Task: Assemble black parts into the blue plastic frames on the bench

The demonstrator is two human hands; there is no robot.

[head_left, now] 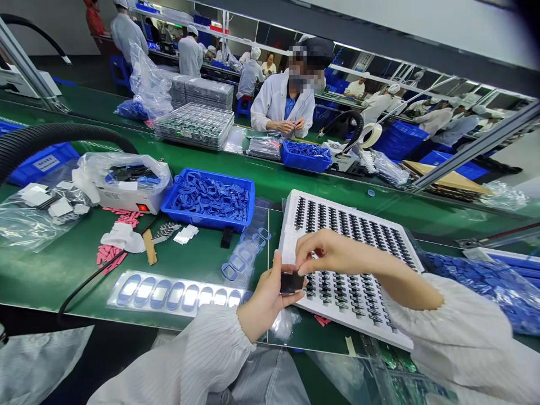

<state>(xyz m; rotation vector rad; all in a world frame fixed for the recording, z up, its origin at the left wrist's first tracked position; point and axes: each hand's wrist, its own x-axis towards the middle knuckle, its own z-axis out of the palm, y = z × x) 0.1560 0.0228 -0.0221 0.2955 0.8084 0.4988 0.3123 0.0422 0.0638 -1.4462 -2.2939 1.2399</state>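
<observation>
My left hand (265, 301) holds a small dark flat rectangular piece (291, 282) between its thumb and fingers, over the near left edge of a white tray (291, 225). The tray carries rows of small dark parts. My right hand (318, 253) reaches in from the right, its thumb and index finger pinched at the upper edge of the dark piece; anything else between those fingertips is too small to tell. Left of my hands, a sheet of oval blue-rimmed stickers (175, 295) lies on the green table (202, 250).
A blue bin (252, 208) of blue parts stands beyond the stickers. Left of it are a white machine (145, 201), pink strips (110, 256) and a black cable (90, 281). Bagged blue parts (485, 281) lie right. A person (270, 104) works across the table.
</observation>
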